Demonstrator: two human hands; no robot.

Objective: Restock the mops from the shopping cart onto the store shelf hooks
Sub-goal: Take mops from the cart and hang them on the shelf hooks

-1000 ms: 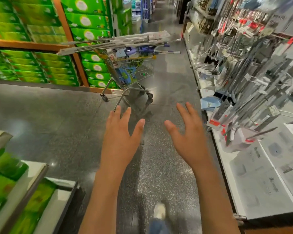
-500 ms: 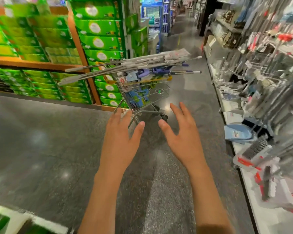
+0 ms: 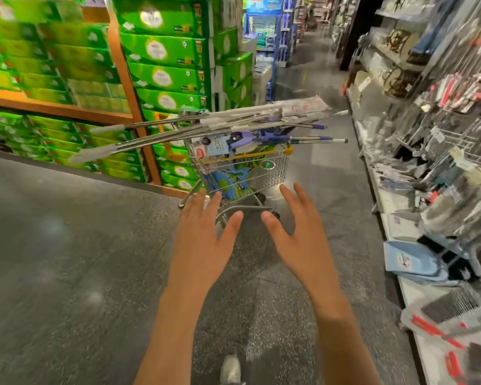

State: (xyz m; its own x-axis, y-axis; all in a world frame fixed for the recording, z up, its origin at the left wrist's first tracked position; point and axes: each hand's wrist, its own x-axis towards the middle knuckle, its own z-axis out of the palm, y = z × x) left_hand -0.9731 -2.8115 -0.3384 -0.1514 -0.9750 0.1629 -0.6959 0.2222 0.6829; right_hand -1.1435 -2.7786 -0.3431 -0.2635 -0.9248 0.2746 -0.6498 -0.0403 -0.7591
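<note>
I reach my left hand (image 3: 203, 240) and right hand (image 3: 303, 243), both open and empty, toward the cart (image 3: 242, 168) to grab a mop (image 3: 206, 126) next.

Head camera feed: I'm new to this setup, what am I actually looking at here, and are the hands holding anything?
This is one wide-angle camera worn on a person's head, looking forward and down. The two bare arms belong to that person. The left hand and right hand are both open and empty, stretched toward the shopping cart ahead on the grey floor. Long-handled mops lie across the cart's top. The store shelf hooks are on the right, green boxes on the left.
</note>
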